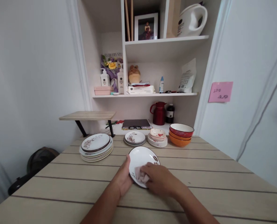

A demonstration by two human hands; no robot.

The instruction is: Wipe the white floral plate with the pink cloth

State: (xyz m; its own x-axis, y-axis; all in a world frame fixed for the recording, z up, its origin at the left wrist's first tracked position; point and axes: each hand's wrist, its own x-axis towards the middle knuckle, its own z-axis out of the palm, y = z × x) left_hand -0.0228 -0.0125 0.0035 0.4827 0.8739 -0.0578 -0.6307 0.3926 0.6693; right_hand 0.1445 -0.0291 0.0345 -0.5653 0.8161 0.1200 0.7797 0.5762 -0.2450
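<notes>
— Both forearms are reaching in from the bottom edge over the wooden desk (199,174). What are the hands doing?

— Left hand (123,177) is curling around the near-left rim of a white plate (141,157), thumb lying along the edge, steadying it. Right hand (159,179) is pressing a small pink cloth (140,175) onto the plate's near part, fingers bent over the cloth and pinning it flat.

— Where is the plate sitting?

— It is lying on the desk at the middle, tilted slightly toward the camera, with a dark pattern showing at its right rim. Whether its far edge is lifting off the desk, I cannot tell.

— And beyond it?

— 4 stacks are standing along the far edge. At the left, a stack of large plates (96,146) with a brown-rimmed one on top. Next, a smaller plate stack (135,138), just behind the held plate. Then a pile of saucers carrying pink-and-red small bowls (158,137). At the right, 3 nested bowls (181,133) — red over orange. All 4 are sitting apart from the hands.

— Behind those?

— A red jug (159,113) and a dark bottle (170,113) are standing on the low shelf.
</notes>
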